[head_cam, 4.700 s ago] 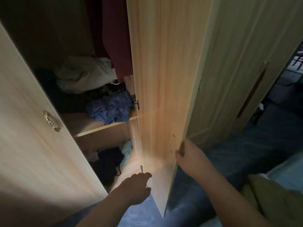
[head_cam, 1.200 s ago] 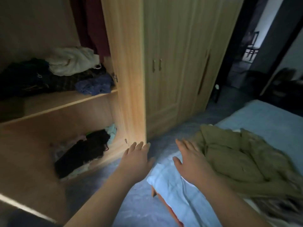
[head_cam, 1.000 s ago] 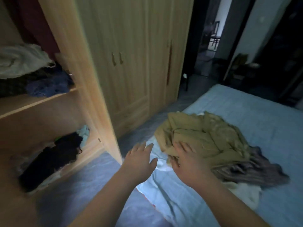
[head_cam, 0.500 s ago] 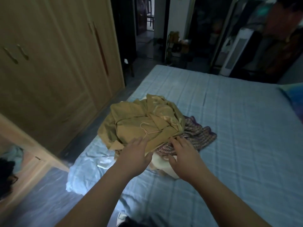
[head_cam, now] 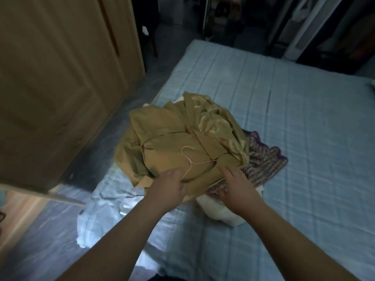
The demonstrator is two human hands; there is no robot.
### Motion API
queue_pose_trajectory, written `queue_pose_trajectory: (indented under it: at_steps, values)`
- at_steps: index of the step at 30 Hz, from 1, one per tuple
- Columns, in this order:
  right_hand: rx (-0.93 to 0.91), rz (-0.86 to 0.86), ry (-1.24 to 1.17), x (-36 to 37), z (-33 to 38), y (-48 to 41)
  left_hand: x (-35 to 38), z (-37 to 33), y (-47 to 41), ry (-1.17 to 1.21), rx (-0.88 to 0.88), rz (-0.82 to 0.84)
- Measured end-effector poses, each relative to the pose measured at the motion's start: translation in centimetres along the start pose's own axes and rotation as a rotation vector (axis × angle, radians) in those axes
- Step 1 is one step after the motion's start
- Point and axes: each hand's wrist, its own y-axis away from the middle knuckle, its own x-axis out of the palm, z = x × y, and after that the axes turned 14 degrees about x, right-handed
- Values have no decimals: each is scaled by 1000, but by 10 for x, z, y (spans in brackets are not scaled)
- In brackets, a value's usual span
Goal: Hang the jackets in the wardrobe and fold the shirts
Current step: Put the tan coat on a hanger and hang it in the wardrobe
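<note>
Over on the bed (head_cam: 284,102), having just turned away from the open wardrobe (head_cam: 60,78), both hands — left hand (head_cam: 168,187), right hand (head_cam: 236,184) — now rest open, holding nothing, on the hangered tan jacket (head_cam: 172,142), so I'd guess hanging comes next.

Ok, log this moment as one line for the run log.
phase: reaching for pile | left hand: open on tan jacket, beside hanger | right hand: open at pile edge | pile on bed | nothing lifted

Glossy satin-lined cloth jacket (head_cam: 178,138)
</note>
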Motion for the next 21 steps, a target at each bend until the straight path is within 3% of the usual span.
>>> queue_pose_trajectory:
  at_steps: [5, 11, 17, 21]
  values:
    - [51, 192, 145, 42, 1, -61, 27, 67, -41, 105, -60, 120]
    - [-64, 329, 365, 93, -4, -134, 97, 109, -74, 189, -142, 264]
    - [-65, 303, 491, 115, -13, -174, 151, 119, -83, 65, -237, 355]
    - [-53, 265, 575, 107, -20, -184, 160, 123, -88, 7, -257, 280]
